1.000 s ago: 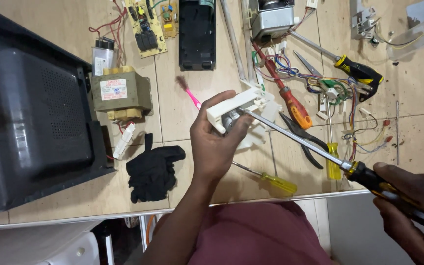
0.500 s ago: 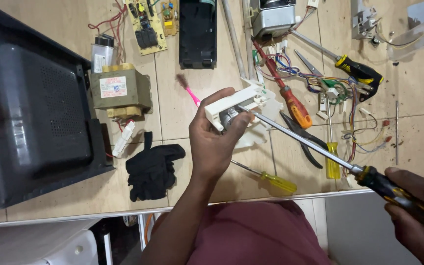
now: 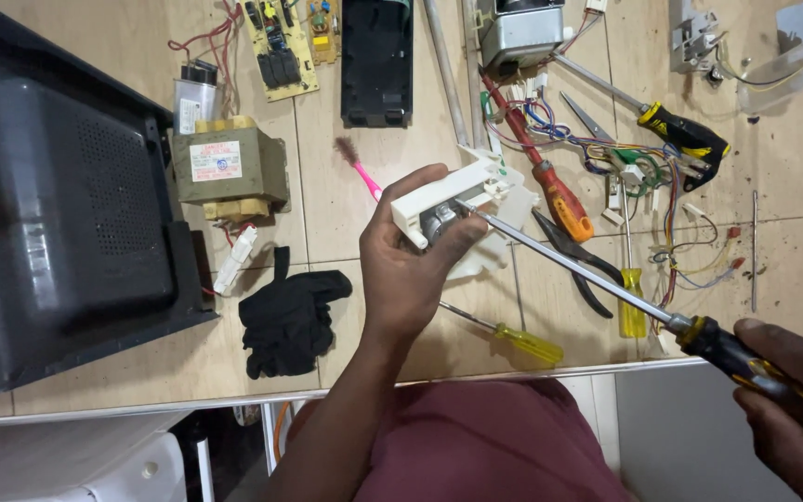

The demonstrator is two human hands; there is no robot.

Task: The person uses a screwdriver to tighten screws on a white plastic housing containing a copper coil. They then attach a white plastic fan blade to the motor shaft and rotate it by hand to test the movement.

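While the left hand (image 3: 411, 270) clamps a white plastic switch block (image 3: 453, 200), the right hand (image 3: 792, 400) grips a long screwdriver (image 3: 597, 279) among scattered pliers (image 3: 578, 265), loose wires (image 3: 671, 186) and a black glove (image 3: 290, 311).

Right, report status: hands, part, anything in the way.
Left hand grips white plastic part. Right hand holds long screwdriver, tip at part. Nothing between them.

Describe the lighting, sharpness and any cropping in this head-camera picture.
Head view: even, soft light, faint shadows on the tiled floor; left hand and white plastic part sharp; a glint runs along the long screwdriver; right hand cropped by the frame corner.
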